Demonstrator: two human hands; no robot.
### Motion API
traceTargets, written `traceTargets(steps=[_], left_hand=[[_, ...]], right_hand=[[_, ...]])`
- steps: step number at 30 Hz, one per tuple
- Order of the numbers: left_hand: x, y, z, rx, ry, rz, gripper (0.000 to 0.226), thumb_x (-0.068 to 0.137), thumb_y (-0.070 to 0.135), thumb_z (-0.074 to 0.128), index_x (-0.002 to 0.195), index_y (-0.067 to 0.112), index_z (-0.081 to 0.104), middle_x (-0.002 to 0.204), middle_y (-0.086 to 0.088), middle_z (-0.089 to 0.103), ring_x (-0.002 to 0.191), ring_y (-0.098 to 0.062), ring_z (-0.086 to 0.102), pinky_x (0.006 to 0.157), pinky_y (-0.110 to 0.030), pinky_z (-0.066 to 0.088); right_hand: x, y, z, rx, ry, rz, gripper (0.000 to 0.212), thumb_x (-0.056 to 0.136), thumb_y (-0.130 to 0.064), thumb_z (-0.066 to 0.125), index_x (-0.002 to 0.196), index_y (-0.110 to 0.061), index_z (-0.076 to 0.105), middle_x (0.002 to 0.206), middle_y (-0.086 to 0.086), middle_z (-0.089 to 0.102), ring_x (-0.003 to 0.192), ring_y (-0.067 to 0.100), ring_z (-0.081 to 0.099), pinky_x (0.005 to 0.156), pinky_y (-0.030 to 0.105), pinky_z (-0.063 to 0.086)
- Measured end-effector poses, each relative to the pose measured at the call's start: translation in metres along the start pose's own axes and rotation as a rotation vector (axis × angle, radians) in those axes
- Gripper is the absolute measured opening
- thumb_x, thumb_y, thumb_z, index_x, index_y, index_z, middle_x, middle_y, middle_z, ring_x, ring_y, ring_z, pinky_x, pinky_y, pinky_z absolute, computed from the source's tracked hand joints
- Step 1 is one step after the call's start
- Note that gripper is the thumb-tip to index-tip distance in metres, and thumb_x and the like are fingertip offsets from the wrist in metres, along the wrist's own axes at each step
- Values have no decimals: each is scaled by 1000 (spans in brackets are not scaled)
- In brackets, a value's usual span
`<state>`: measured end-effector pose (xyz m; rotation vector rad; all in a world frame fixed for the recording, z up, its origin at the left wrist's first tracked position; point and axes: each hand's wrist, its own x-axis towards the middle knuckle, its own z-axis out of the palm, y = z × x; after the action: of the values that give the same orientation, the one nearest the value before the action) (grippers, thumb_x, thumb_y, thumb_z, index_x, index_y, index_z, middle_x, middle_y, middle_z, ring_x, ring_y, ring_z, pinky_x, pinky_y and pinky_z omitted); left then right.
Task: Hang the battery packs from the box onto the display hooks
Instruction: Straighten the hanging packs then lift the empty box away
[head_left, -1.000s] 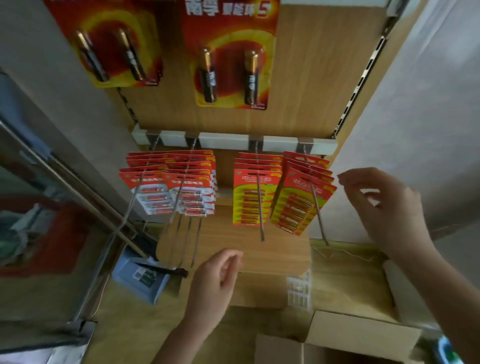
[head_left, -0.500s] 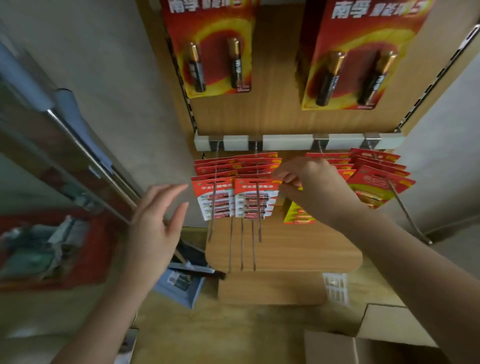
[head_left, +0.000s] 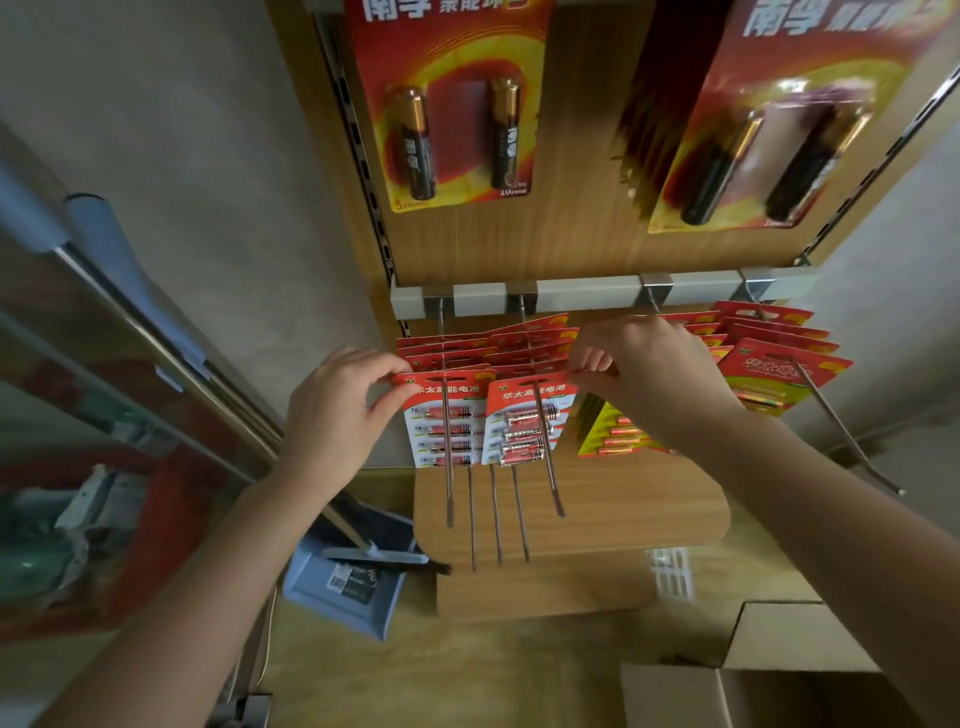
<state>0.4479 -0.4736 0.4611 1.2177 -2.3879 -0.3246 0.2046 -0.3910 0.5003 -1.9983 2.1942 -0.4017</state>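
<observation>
Moved: the left hand (head_left: 337, 410) has risen to the hanging battery packs (head_left: 483, 358).
Left hand: pinches the left front pack (head_left: 441, 421) by its edge.
Right hand (head_left: 644, 374): pinches the right front pack (head_left: 524, 415) at its top corner.
Display hooks (head_left: 449, 488): run through both front packs.
Box (head_left: 779, 639): open, lower right.

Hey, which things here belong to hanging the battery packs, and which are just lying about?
For the job:
red battery packs, pinched at their top corners by the left hand and right hand
metal hooks
cardboard box

Just lying about:
blue dustpan on the floor
big battery posters above the rail
</observation>
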Motion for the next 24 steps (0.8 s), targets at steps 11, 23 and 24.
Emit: traceTargets(steps=[11,23,24], left_hand=[[12,4,-11,-35,23,-53,45,69,28,76,102,5,54,105,-6,55,97,-14,50,85,-29,43],[26,-4,-20,-211,-309,-98,48,79,26,68,124,22,52,124,4,57,109,-3,45,96,-24,33],[26,-4,-20,-211,-307,-99,48,79,26,68,124,22,52,124,5,57,109,-3,44,96,-24,33]], right_hand=[[22,-1,-10,-102,-129,-140,59,78,-35,70,129,-23,44,132,-3,46,121,18,45,90,36,48],[34,-5,-14,-139,-234,-193,59,82,-35,65,135,-22,43,142,-2,36,127,20,41,98,35,44],[33,-4,-14,-139,-226,-191,58,82,-34,65,135,-22,43,142,-1,37,127,21,42,97,35,44]])
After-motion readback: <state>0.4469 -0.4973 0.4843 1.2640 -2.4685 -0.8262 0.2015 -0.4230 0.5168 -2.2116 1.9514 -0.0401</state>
